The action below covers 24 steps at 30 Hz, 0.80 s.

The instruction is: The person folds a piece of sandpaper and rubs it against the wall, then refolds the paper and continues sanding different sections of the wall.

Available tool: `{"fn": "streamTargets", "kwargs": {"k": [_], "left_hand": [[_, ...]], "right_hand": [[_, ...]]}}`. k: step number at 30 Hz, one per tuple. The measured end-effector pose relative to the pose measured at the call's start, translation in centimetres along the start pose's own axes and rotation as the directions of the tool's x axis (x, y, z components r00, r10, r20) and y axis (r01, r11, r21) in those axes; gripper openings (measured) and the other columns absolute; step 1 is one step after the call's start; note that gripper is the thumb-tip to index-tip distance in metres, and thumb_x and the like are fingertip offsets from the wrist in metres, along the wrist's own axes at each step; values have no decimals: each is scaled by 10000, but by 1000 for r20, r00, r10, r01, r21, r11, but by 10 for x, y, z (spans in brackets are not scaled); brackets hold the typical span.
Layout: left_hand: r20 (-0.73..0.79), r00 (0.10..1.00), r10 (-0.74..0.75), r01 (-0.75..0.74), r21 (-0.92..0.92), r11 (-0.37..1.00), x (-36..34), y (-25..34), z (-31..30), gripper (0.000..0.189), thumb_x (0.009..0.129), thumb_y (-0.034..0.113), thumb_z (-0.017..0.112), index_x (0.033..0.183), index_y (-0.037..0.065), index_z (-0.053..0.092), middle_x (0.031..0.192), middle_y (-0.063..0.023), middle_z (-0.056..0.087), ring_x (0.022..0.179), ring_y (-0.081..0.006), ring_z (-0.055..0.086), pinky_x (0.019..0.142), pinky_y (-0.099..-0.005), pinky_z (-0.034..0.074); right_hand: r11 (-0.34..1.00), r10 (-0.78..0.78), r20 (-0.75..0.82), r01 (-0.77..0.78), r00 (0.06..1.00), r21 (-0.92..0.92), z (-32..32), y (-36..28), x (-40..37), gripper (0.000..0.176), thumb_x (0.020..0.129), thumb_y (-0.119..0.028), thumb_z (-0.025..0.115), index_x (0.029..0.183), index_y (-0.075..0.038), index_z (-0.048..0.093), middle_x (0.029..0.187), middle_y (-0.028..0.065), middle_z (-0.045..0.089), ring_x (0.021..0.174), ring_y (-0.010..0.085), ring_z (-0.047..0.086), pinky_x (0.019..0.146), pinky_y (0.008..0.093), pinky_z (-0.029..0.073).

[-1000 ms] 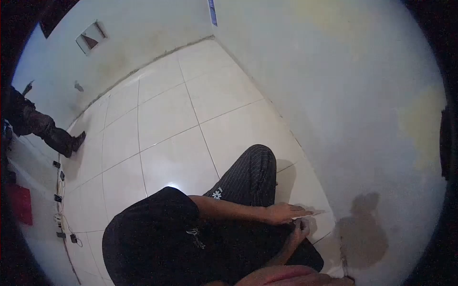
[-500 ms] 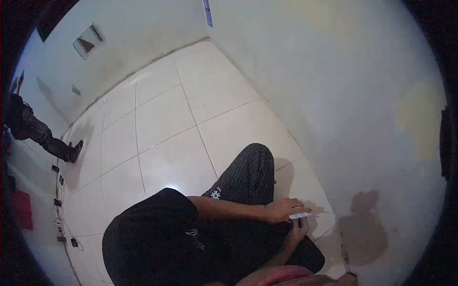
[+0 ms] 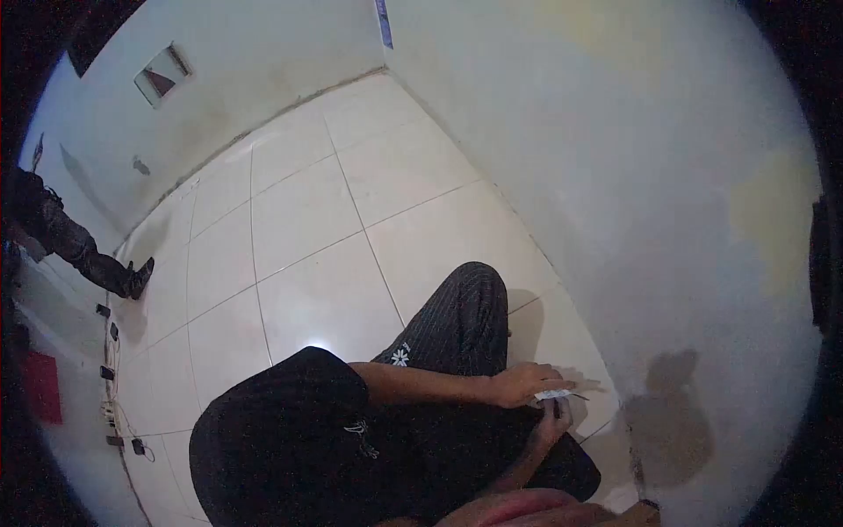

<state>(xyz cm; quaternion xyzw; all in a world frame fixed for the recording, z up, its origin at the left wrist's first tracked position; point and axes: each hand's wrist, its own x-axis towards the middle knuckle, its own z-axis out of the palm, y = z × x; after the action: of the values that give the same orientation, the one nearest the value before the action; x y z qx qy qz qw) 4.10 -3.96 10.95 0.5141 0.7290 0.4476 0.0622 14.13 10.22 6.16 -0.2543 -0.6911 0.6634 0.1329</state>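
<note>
My left hand reaches in from the left over my crossed legs, fingers bent over a small white paper-like piece. Just below it, my right hand comes up from the bottom edge, its fingers closed on the lower side of the same piece. A thin dark tip sticks out to the right of the piece. Both hands are close together over my dark trousers, and what lies between the fingers is partly hidden. I cannot tell exactly what the white piece is.
Pale tiled floor spreads ahead, with a wall close on the right. At the far left another person's leg stretches over the floor. Several black plugs and cables lie along the left wall, near a red object.
The white piece has tilted a little between my hands, and my left fingers have shifted slightly on it. At the far left the other person has moved slightly.
</note>
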Motion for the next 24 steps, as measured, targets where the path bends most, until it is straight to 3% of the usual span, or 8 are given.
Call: {"fn": "streamTargets", "kwargs": {"k": [5, 7, 11, 14, 16, 19, 22, 24], "left_hand": [[0, 1000, -3, 3, 13, 1000, -1, 1, 1, 653, 794, 64, 569, 1418, 120, 385, 1215, -149, 537, 1156, -338, 521, 961, -451, 448], [0, 1000, -6, 6, 18, 1000, -1, 3, -2, 637, 806, 85, 569, 1415, 116, 387, 1222, -144, 534, 1155, -335, 521, 961, -446, 449], [12, 1000, -9, 9, 31, 999, 0, -3, 2, 663, 789, 98, 610, 1413, 110, 388, 1233, -138, 530, 1158, -328, 521, 967, -443, 450], [-7, 1000, -1, 1, 15, 1000, 0, -3, 3, 676, 769, 78, 627, 1405, 112, 403, 1232, -137, 532, 1150, -320, 530, 968, -440, 453], [-19, 1000, -1, 1, -7, 1000, 0, -2, 3, 678, 758, 63, 633, 1398, 112, 415, 1231, -137, 533, 1144, -316, 535, 968, -437, 456], [-3, 1000, -28, 28, 26, 999, 0, 0, -1, 657, 752, 47, 630, 1378, 110, 441, 1218, -144, 546, 1134, -312, 546, 966, -436, 459], [-3, 1000, -20, 20, 53, 998, 1, 0, 1, 653, 747, 32, 619, 1373, 108, 444, 1211, -149, 557, 1145, -315, 544, 963, -443, 461], [-54, 998, -10, 8, -41, 999, 0, -3, 5, 657, 752, 29, 610, 1380, 115, 437, 1216, -147, 562, 1162, -310, 536, 962, -448, 461]], "right_hand": [[995, -96, 26, 95, 995, 26, 1, 4, 1, 167, 872, -44, 591, 990, 69, 626, 925, 82, 617, 818, 170, 562, 747, 306, 467], [995, -10, -67, 17, 998, 97, 8, -8, -4, 160, 861, -35, 599, 981, 67, 627, 901, 79, 619, 803, 167, 561, 746, 312, 468], [996, -3, -59, 8, 998, 88, 3, 8, 1, 144, 854, -28, 605, 962, 63, 632, 890, 75, 621, 812, 164, 559, 752, 311, 462], [992, 79, -175, -95, 981, -81, 1, 7, 0, 128, 857, -30, 598, 945, 55, 635, 892, 70, 621, 821, 163, 556, 755, 315, 457], [1000, -10, -6, 10, 1000, -5, 2, -2, 0, 121, 863, -40, 593, 933, 48, 638, 880, 64, 619, 813, 160, 548, 743, 317, 452], [998, -56, -37, 56, 998, 14, -3, 25, 6, 135, 869, -51, 589, 942, 53, 635, 877, 67, 619, 815, 167, 546, 750, 318, 450], [999, -43, -39, 43, 998, 3, 4, -6, -3, 142, 870, -57, 594, 944, 56, 636, 900, 69, 621, 831, 164, 545, 767, 310, 447], [999, -44, -9, 44, 999, 4, 2, -11, -4, 148, 871, -59, 595, 951, 60, 633, 915, 71, 621, 841, 165, 547, 777, 309, 446]]}}
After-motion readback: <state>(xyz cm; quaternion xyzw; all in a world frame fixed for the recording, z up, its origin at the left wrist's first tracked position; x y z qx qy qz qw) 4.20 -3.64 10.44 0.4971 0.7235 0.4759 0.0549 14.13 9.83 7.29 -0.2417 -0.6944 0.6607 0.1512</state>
